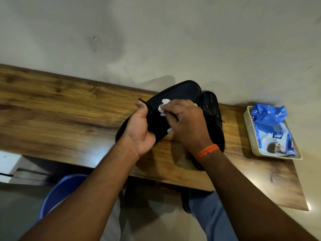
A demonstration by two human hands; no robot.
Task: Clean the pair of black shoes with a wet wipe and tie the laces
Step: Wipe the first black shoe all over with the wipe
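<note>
Both hands are working 1 shoe (pixel 173 94): left (pixel 140 129) gripping it toe-away, right (pixel 187 126) pressing a wipe (pixel 163 106) onto it.

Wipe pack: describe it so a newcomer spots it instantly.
Follow the wooden table to its right end, past the shoes. There a pale tray holds the wipe pack: crinkled blue-and-white plastic, the only brightly coloured thing on the table.

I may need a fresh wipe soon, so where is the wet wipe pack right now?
The blue wet wipe pack lies in a pale tray at the table's far right end, right of the two black shoes.
</note>
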